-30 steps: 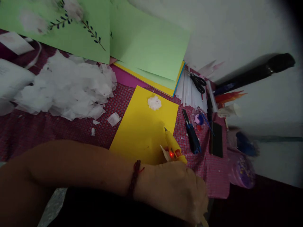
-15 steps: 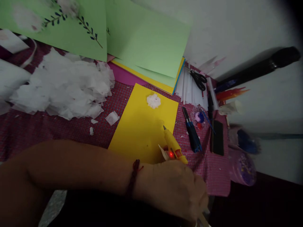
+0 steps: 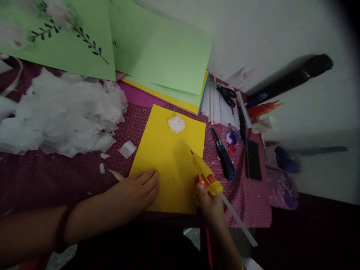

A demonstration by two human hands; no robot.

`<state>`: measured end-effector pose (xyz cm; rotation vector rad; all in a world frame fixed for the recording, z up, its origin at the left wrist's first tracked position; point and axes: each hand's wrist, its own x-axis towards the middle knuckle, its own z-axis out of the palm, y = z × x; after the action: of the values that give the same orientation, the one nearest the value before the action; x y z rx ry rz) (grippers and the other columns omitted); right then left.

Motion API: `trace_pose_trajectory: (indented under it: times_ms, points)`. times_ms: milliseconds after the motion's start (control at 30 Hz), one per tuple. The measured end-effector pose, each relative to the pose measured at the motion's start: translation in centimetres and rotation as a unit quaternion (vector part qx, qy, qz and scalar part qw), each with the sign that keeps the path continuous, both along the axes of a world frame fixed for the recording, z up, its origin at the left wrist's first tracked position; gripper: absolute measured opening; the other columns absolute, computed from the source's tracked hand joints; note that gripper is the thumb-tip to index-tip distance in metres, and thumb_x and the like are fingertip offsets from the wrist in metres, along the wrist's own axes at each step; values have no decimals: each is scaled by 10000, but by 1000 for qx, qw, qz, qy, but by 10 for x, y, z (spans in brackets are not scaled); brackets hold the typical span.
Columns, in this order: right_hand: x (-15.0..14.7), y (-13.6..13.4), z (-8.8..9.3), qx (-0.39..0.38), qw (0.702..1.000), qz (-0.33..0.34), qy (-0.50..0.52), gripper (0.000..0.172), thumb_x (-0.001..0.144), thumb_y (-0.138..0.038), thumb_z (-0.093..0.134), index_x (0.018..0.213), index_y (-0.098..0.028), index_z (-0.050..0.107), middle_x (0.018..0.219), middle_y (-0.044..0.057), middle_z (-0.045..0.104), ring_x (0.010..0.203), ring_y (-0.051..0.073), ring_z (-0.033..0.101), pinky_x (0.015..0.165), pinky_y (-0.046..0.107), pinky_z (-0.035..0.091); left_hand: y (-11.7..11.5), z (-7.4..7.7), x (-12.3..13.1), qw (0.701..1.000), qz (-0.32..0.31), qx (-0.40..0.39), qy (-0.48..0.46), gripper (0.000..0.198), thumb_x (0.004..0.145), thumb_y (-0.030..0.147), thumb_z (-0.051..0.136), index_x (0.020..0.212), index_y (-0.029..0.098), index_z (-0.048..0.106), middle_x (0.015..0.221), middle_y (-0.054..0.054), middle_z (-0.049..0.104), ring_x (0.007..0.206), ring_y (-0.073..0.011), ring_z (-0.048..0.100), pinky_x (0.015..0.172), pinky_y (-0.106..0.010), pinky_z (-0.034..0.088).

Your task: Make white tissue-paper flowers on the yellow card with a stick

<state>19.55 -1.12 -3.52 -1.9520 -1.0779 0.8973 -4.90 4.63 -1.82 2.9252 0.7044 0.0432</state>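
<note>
My right hand (image 3: 206, 200) is closed around a yellow hot glue gun (image 3: 204, 168), its nozzle pointing up and left over a yellow sheet of paper (image 3: 165, 161). A red light glows on the gun, and a clear glue stick (image 3: 239, 219) sticks out of its back. My left hand (image 3: 137, 189) rests palm down across the sheet's lower left side, fingers together and bent. From its far side juts a pale pointed thing (image 3: 116, 174), whose rest is hidden under the hand. A white crumpled paper flower (image 3: 176, 123) lies near the sheet's top edge.
A heap of white tissue pieces (image 3: 62, 112) lies at left. Green sheets (image 3: 165, 52) stand behind. On the right are a blue utility knife (image 3: 225, 157) with its blade out, black scissors (image 3: 226, 94), a dark phone (image 3: 254, 160) and a tub (image 3: 282, 191).
My left hand has moved away from the glue gun's rear to the left side of the yellow sheet. My right hand and the glue stick have come into view. The camera view has shifted slightly.
</note>
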Motion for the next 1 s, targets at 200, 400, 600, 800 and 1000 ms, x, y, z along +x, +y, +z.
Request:
trace_pose_trajectory:
  times_ms: [200,400,600,800,1000]
  points:
    - [0,0,-1,-35,998,-45,-16,459,715,-604,620,880,-176,624,622,19,601,541,159,563,463,283,460,-6,-10,-2,1000,7,9,-25,340,836,43,443,1090,118,657,1188,-139,651,1106,-222,599,952,-355,435]
    - [-5,0,7,-24,999,-15,-18,486,754,-618,570,975,-191,634,682,30,624,600,169,590,499,289,477,-3,-12,-4,999,1,-10,-34,336,831,50,465,1097,112,660,1198,-133,650,1104,-212,600,941,-334,441]
    - [-2,2,5,-44,998,-35,-14,451,707,-602,619,890,-189,617,667,26,609,573,163,573,478,282,462,-2,-12,-4,999,2,-36,-37,331,824,47,473,1100,94,649,1178,-149,650,1114,-202,583,992,-329,397]
    - [-6,5,10,-55,998,-38,13,370,679,-512,659,860,-195,599,746,34,640,547,133,552,478,270,450,0,-12,-4,997,-5,-70,-36,298,816,67,499,1071,104,650,1166,-145,650,1090,-211,584,939,-326,424]
    - [-11,0,6,-43,999,-12,10,349,776,-492,594,944,-187,611,762,33,658,534,122,540,500,273,461,-7,48,17,990,-67,-49,-116,281,852,124,497,1113,120,603,810,-68,667,620,-173,568,514,-288,412]
